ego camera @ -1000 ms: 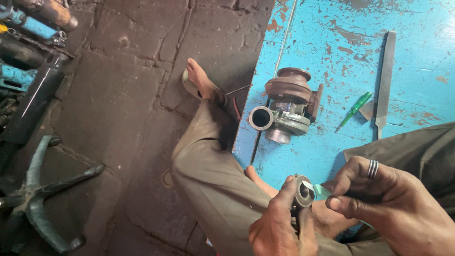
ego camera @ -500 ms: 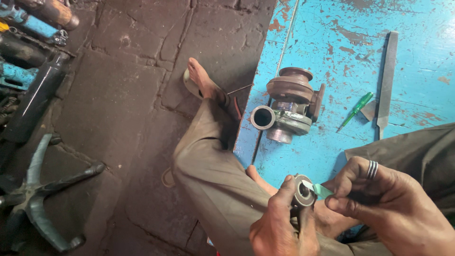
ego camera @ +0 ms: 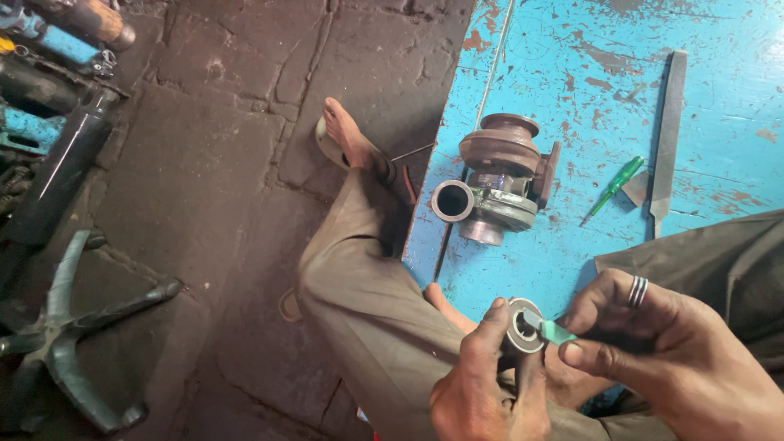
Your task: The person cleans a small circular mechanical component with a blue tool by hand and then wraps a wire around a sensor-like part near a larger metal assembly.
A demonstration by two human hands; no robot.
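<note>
My left hand [ego camera: 482, 384] grips a small round metal ring part [ego camera: 523, 325] at the bottom of the view, above my lap. My right hand [ego camera: 661, 351], with a banded ring on one finger, pinches a thin green-tipped tool [ego camera: 551, 328] whose end rests against the face of the ring part. A rusty turbocharger housing [ego camera: 494, 180] stands on the worn blue board [ego camera: 572, 65] just beyond my hands. A green screwdriver [ego camera: 612, 189] and a long flat metal file [ego camera: 665, 131] lie to its right.
My bent leg in brown trousers [ego camera: 359, 286] and bare foot in a sandal [ego camera: 351, 139] rest on the stone floor [ego camera: 204, 163]. Dark metal parts and a curved pronged frame [ego camera: 65, 327] lie at the left edge. A thin rod [ego camera: 494, 61] runs along the board's left side.
My hands have stayed nearly still; the green-tipped tool has shifted slightly against the ring part. Nothing else moved.
</note>
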